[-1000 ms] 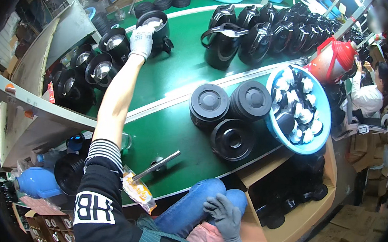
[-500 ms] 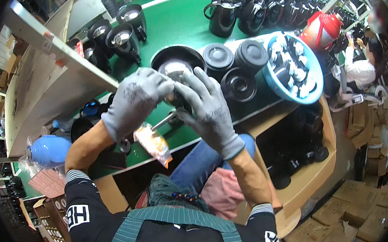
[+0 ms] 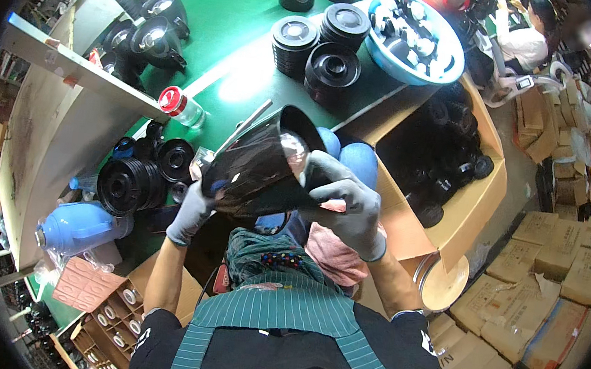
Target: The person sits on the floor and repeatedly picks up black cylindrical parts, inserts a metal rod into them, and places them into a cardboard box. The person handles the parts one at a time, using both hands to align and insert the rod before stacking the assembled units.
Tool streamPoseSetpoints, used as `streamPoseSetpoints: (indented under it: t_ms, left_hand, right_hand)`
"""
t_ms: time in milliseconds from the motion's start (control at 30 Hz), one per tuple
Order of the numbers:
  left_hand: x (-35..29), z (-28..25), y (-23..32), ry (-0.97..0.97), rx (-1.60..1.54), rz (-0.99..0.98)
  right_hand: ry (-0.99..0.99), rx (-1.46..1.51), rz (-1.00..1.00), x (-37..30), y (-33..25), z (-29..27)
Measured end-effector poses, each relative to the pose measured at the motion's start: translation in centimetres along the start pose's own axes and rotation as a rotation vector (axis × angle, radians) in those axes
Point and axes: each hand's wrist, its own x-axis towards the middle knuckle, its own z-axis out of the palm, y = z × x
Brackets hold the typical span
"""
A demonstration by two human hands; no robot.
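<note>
A glossy black jug body (image 3: 250,173) is tilted on its side above my lap, its open mouth turned to the right. Inside the mouth shows a shiny silver liner (image 3: 293,152). My left hand (image 3: 193,214), in a grey glove, is closed around the lower end, with its fingertips hidden behind the jug. At the mouth side my right hand (image 3: 347,204), gloved too, grips the jug near its rim. A thin metal rod (image 3: 248,123) sticks out behind the jug; its other end is covered.
Stacked black lids (image 3: 295,39) stand on the green table (image 3: 236,58), near a blue basin (image 3: 457,58) of small parts. A red-capped clear bottle (image 3: 189,110) is at left. An open carton (image 3: 484,110) with black parts stands right. A blue jug (image 3: 81,228) lies at lower left.
The jug has come off the table toward me and tipped sideways. My hands have moved from close together over its top to opposite ends. The view has shifted, with the table farther up.
</note>
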Motion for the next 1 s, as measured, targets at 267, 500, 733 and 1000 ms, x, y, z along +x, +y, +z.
streamPoseSetpoints:
  t_ms: [267, 500, 733, 1000]
  left_hand:
    - [4.8, 2.4, -8.3, 0.097, 0.111, 0.362]
    - [7.2, 2.1, -19.7, -0.183, -1.016, -0.027]
    - [5.0, 2.9, -23.5, -0.247, -0.964, -0.202]
    - [4.8, 2.6, -27.2, -0.363, -1.009, -0.246]
  right_hand:
    - [-0.423, -0.315, -0.13, 3.1, 0.2, -0.6]
    - [0.421, -0.757, 0.589, 13.5, 20.1, -7.9]
    - [0.448, -0.788, 0.561, 15.5, 22.5, -7.3]
    - [0.167, -0.133, 0.066, 5.2, 7.9, -0.4]
